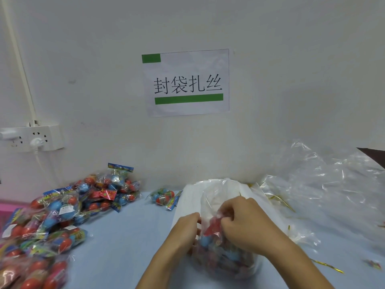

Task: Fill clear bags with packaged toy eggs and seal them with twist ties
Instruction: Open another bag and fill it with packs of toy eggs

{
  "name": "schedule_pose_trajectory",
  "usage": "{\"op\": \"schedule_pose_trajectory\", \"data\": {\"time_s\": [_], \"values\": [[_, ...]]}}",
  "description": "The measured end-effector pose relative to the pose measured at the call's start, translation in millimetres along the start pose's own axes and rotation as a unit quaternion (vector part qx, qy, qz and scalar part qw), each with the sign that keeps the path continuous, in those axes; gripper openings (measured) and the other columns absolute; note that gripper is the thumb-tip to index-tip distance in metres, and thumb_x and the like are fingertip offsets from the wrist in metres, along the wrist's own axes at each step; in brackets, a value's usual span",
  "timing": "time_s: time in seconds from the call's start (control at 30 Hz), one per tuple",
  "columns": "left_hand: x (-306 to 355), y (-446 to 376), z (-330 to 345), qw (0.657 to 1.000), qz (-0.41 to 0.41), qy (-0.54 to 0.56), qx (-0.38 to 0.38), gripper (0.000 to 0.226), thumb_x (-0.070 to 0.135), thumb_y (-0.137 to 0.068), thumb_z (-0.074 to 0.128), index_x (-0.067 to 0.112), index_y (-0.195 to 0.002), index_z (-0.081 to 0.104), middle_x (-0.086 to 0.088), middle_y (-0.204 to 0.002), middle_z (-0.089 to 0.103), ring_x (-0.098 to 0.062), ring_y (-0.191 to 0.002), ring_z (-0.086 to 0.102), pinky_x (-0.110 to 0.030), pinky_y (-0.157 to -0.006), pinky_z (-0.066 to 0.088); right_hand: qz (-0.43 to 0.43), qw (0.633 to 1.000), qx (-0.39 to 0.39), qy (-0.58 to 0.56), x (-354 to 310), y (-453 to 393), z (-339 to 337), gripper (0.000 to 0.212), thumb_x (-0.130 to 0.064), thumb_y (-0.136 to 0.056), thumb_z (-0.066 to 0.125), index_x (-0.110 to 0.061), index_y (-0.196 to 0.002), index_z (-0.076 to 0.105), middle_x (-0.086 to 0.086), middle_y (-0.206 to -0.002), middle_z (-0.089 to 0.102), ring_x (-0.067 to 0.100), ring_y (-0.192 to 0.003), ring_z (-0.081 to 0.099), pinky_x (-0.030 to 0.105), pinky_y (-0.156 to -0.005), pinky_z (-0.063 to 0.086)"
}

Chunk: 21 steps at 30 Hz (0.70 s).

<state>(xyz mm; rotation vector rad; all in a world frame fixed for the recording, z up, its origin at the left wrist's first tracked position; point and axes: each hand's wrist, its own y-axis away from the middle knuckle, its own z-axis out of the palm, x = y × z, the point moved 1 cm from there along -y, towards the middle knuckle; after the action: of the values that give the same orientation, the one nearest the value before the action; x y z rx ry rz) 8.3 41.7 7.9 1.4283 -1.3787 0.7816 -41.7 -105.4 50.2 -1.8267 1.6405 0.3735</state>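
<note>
Two bare forearms enter from the near edge. Left hand (186, 225) and right hand (245, 222) both bare: no gloves, rings, watch or bands visible. No sleeves in view; arms uncovered up to the frame edge. Fingernails too blurred to tell. Nothing else of the person shows.

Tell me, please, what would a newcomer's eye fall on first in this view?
Probably the paper sign with green bars on the wall, top centre. Next, both hands at the clear bag of toy eggs, bottom centre: left hand holding its side, right hand reaching into its mouth. Then the heap of egg packs at left.
</note>
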Motion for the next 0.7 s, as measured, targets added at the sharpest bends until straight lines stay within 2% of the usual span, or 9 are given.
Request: {"op": "schedule_pose_trajectory", "data": {"time_s": [0.07, 0.1, 0.17, 0.23, 0.33, 0.37, 0.5, 0.63, 0.7], "values": [[1, 2, 0, 1.000, -0.009, 0.004, -0.004, 0.040, 0.029, -0.099, 0.036, 0.007, -0.108, 0.068, -0.019, -0.102, 0.072, -0.028, -0.078, 0.063, -0.031, -0.073, 0.049, 0.022, 0.998, -0.006, -0.064, 0, -3, -5, 0.026, -0.012, -0.073, 0.052, -0.024, -0.069, 0.075, -0.008, -0.066, 0.069, 0.002, -0.059, 0.057, 0.010, -0.051, 0.037], [0, 3, -1, 1.000, -0.015, 0.009, -0.005, 0.042, 0.032, -0.100, 0.036, 0.008, -0.106, 0.070, -0.017, -0.096, 0.074, -0.026, -0.075, 0.064, -0.028, -0.072, 0.048, 0.032, 0.994, -0.007, -0.108, 0, -4, -7, 0.029, -0.008, -0.074, 0.053, -0.024, -0.069, 0.077, -0.011, -0.061, 0.069, 0.000, -0.054, 0.057, 0.010, -0.049, 0.038], [-4, 2, -1, 0.999, -0.024, 0.041, -0.023, 0.046, 0.038, -0.099, 0.039, 0.014, -0.086, 0.076, -0.007, -0.076, 0.075, -0.018, -0.062, 0.066, -0.019, -0.059, 0.048, 0.055, 0.980, -0.008, -0.191, -1, -4, -11, 0.034, -0.001, -0.080, 0.053, -0.022, -0.073, 0.079, -0.012, -0.055, 0.067, 0.000, -0.044, 0.054, 0.013, -0.044, 0.039], [-4, 2, 1, 0.994, -0.032, 0.087, -0.052, 0.047, 0.037, -0.097, 0.046, 0.016, -0.072, 0.079, -0.008, -0.075, 0.075, -0.015, -0.057, 0.068, -0.018, -0.049, 0.048, 0.066, 0.969, -0.019, -0.238, -1, -5, -12, 0.037, 0.004, -0.083, 0.050, -0.017, -0.076, 0.080, -0.011, -0.046, 0.060, 0.001, -0.036, 0.044, 0.013, -0.038, 0.034], [-2, 4, 4, 0.989, -0.014, 0.135, -0.059, 0.037, 0.034, -0.097, 0.050, 0.013, -0.089, 0.079, -0.016, -0.096, 0.076, -0.022, -0.077, 0.072, -0.027, -0.060, 0.056, 0.063, 0.969, -0.041, -0.237, -2, -4, -12, 0.038, 0.005, -0.083, 0.050, -0.017, -0.072, 0.078, -0.012, -0.042, 0.054, 0.000, -0.033, 0.041, 0.011, -0.037, 0.031], [-3, 4, 5, 0.988, -0.005, 0.142, -0.064, 0.037, 0.032, -0.098, 0.048, 0.014, -0.090, 0.079, -0.015, -0.095, 0.076, -0.022, -0.078, 0.072, -0.027, -0.061, 0.056, 0.057, 0.971, -0.047, -0.227, -2, -4, -11, 0.038, 0.005, -0.083, 0.050, -0.019, -0.071, 0.078, -0.013, -0.042, 0.054, 0.000, -0.034, 0.042, 0.010, -0.038, 0.032], [-3, 3, 9, 0.984, 0.033, 0.158, -0.078, 0.046, 0.029, -0.098, 0.043, 0.022, -0.073, 0.081, -0.009, -0.085, 0.077, -0.017, -0.072, 0.073, -0.027, -0.063, 0.057, 0.009, 0.985, -0.066, -0.159, -6, -2, -8, 0.042, 0.001, -0.080, 0.050, -0.029, -0.062, 0.072, -0.021, -0.052, 0.062, -0.008, -0.049, 0.052, 0.005, -0.049, 0.035], [-3, 1, 13, 0.990, 0.066, 0.108, -0.064, 0.040, 0.025, -0.099, 0.042, 0.026, -0.086, 0.080, -0.008, -0.095, 0.077, -0.022, -0.092, 0.074, -0.038, -0.087, 0.058, 0.004, 0.985, -0.073, -0.154, -5, -2, -6, 0.039, 0.000, -0.084, 0.049, -0.028, -0.069, 0.070, -0.017, -0.050, 0.058, -0.002, -0.046, 0.049, 0.009, -0.049, 0.035], [-7, -4, 15, 0.994, 0.066, 0.062, -0.054, 0.035, 0.024, -0.097, 0.042, 0.020, -0.089, 0.076, -0.009, -0.094, 0.076, -0.026, -0.096, 0.072, -0.045, -0.093, 0.055, 0.004, 0.984, -0.072, -0.161, -4, -2, -6, 0.039, 0.002, -0.086, 0.045, -0.025, -0.068, 0.067, -0.016, -0.043, 0.051, 0.002, -0.041, 0.043, 0.011, -0.045, 0.033]]}}
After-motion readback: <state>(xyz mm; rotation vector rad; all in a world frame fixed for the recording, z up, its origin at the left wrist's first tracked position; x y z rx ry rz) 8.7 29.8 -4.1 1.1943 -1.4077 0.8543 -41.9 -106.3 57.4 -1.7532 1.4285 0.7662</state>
